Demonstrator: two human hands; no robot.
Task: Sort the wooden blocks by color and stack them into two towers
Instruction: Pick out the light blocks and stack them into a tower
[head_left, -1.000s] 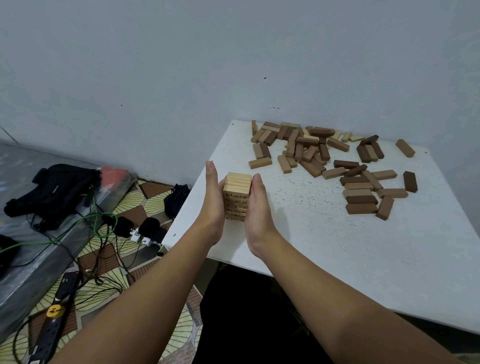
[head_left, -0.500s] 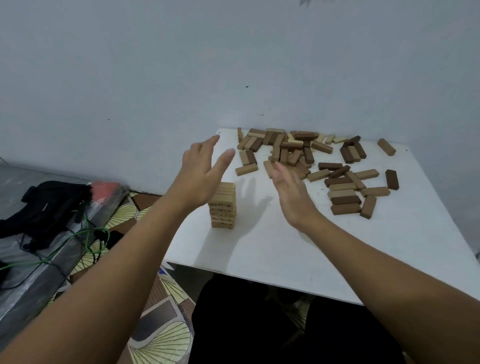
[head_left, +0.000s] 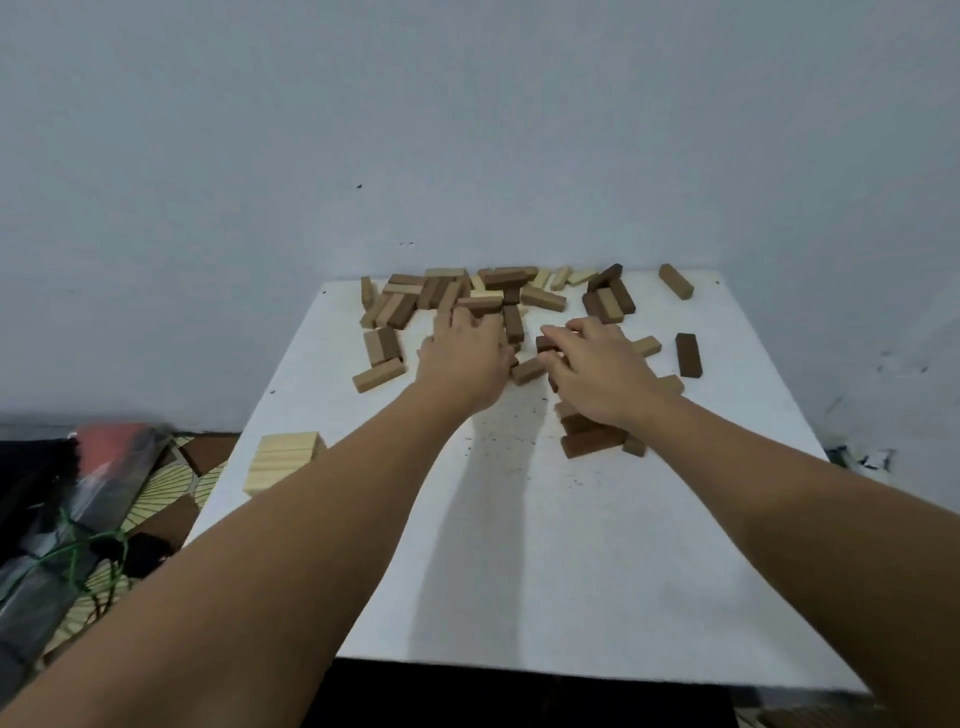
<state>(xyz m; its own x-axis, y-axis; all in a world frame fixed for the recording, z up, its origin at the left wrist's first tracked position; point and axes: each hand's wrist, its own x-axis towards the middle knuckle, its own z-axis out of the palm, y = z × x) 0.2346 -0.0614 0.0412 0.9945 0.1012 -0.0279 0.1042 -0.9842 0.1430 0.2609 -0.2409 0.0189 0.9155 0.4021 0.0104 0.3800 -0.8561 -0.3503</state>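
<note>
Pale grey wall (head_left: 467, 130) backs a white worktop (head_left: 545, 545) that fills the middle of the view. Loose wooden blocks (head_left: 467, 296), light, mid-brown and dark mixed together, lie scattered across its far end from about 11 to 1 o'clock, some overlapping. One dark block (head_left: 688, 355) lies apart at 2 o'clock, and a tan block (head_left: 676, 281) sits alone near the far right corner. A short stack of pale blocks (head_left: 283, 461) stands at the worktop's left edge, at about 9 o'clock, partly hidden behind the left forearm.

Both arms reach forward into the pile. The left hand (head_left: 465, 358) lies palm down on the blocks with its fingers spread and fairly straight, touching several of them. The right hand (head_left: 597, 371) rests over the brown blocks just beside it, fingers bent down among them; whether this grip has closed on a block cannot be told. A few brown blocks (head_left: 592, 441) lie under the right wrist.

Patterned floor (head_left: 171, 488) with a green cable (head_left: 78, 551) shows at 8 o'clock.
</note>
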